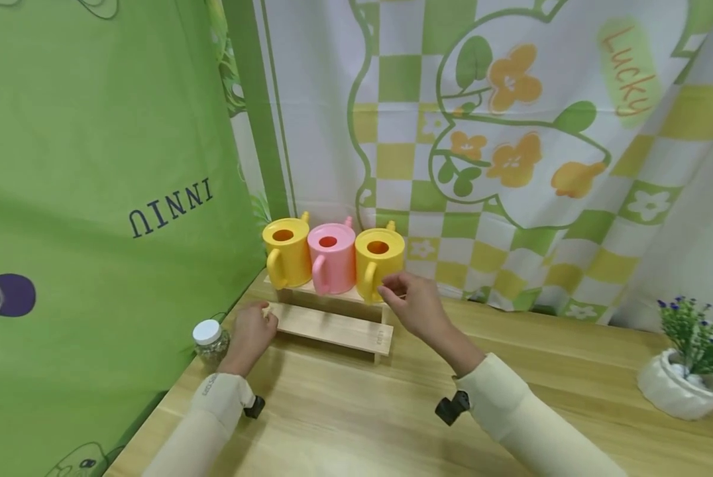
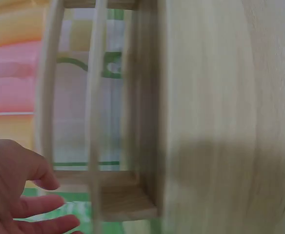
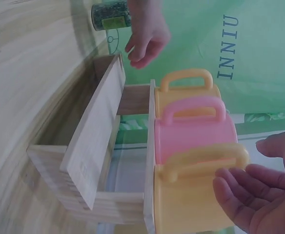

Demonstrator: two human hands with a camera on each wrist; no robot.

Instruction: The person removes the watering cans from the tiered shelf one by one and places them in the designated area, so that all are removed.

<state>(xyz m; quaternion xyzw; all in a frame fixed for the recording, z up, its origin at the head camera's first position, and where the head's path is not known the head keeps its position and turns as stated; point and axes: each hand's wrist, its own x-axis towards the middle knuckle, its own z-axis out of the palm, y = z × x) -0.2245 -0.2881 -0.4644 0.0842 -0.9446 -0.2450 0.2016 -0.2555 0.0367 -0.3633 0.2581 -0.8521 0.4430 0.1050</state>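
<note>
Three small watering cans stand side by side on the upper tier of a two-tier wooden stand: a yellow one at the left, a pink one in the middle, another yellow one at the right. Their handles face me and their spouts point back. My right hand is beside the right yellow can, near its handle, fingers loosely bent with nothing in them. By the stand's left end is my left hand; in the left wrist view its thumb and fingers are apart and hold nothing.
A jar with a white lid stands left of my left hand. At the far right is a white pot with a purple-flowered plant. A green cloth borders the table's left side; a checkered curtain hangs behind the stand.
</note>
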